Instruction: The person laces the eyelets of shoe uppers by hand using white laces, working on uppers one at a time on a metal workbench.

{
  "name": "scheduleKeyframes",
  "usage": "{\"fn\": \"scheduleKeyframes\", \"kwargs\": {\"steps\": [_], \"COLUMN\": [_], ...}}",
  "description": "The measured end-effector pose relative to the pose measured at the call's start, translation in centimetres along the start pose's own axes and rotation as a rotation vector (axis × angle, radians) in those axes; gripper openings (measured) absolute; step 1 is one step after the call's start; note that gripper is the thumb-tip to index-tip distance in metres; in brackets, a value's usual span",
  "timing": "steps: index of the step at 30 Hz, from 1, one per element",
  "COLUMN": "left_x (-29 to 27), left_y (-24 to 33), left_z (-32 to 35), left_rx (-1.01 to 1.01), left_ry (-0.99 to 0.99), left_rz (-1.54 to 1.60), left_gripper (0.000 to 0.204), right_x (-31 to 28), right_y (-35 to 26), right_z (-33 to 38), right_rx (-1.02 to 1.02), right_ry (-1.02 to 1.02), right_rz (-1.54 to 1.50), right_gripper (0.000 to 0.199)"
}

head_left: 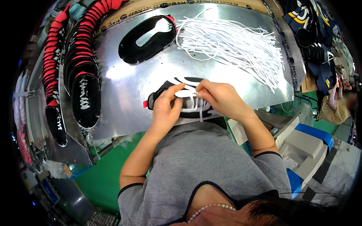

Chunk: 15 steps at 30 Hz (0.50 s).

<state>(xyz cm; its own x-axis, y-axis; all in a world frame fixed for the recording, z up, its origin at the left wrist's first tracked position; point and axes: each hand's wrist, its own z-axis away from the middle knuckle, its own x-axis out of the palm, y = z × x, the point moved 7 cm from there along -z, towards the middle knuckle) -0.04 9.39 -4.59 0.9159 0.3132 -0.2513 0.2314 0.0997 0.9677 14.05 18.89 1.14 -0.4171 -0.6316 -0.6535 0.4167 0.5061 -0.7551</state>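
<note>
A black shoe upper (154, 98) with a red tab at its left end lies on the metal table close to my body. White shoelace (201, 109) runs in rows across its opening, and loose lace trails over its near side. My left hand (167, 107) is over the upper's left part, thumb and forefinger curled at a flat white piece (183, 93). From the right, my right hand (220, 98) pinches white lace above the eyelet rows. My fingers partly hide the upper's middle.
Another black upper (130, 47) holds a white fork-shaped piece (160, 28) at the back. Beside it spreads a pile of white shoelaces (233, 45). Long rows of nested black and red uppers (86, 100) line the left. Dark blue uppers (324, 75) hang beyond the table's right edge.
</note>
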Motion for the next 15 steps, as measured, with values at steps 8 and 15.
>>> {"fn": "scheduleKeyframes", "kwargs": {"steps": [8,15], "left_x": [0.0,-1.0], "left_y": [-0.1,2.8], "left_z": [-1.5,-0.3], "left_rx": [-0.179,-0.026], "left_ry": [0.018,-0.033], "left_rz": [0.05,0.053], "left_gripper": [0.027,0.032], "right_x": [-1.2,0.5], "right_y": [2.1,6.1], "right_z": [2.3,1.4], "right_rx": [0.023,0.048], "right_ry": [0.256,0.489], "right_rz": [-0.058,-0.046], "right_gripper": [0.013,0.017]}}
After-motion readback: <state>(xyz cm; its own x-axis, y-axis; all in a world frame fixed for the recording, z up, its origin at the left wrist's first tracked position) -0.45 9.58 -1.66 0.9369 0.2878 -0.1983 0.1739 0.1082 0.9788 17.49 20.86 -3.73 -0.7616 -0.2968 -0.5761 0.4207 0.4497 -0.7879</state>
